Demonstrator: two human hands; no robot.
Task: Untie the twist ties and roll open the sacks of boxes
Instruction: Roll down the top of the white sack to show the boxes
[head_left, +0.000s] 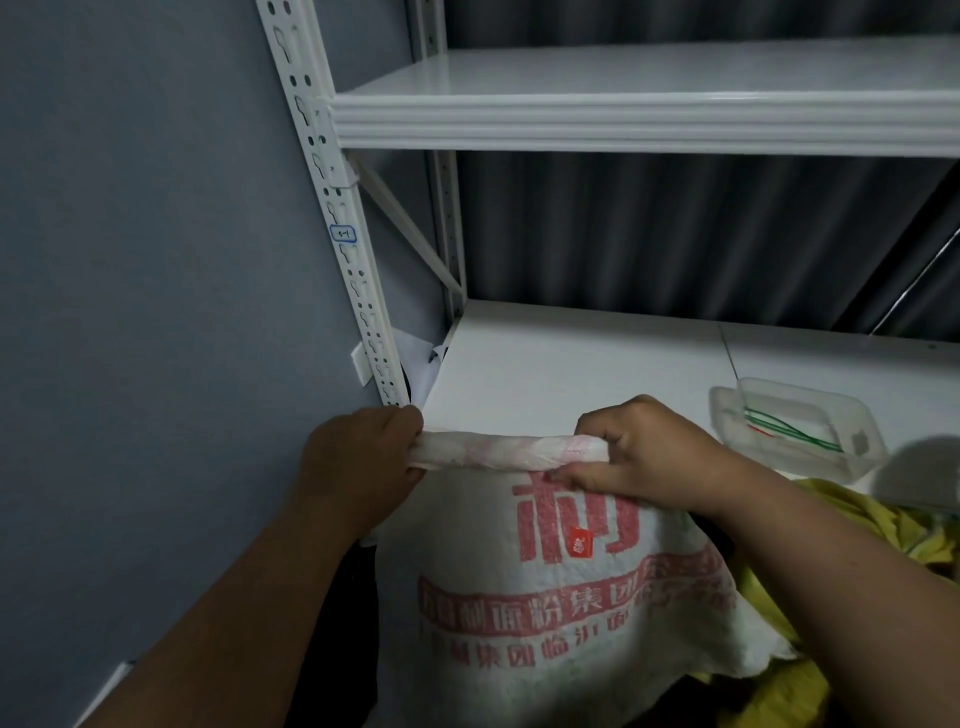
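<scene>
both hands – left hand (363, 457), right hand (644, 452) – grip the rolled top of the white sack (545, 582) – 1 at each end.

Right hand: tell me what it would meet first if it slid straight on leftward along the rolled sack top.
The right hand points left along the white sack's rolled rim. Going straight on, it would likely meet the left hand, gripping the rim's other end.

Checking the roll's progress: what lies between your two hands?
Head view: the sack's rolled top edge spans between left hand and right hand.
</scene>
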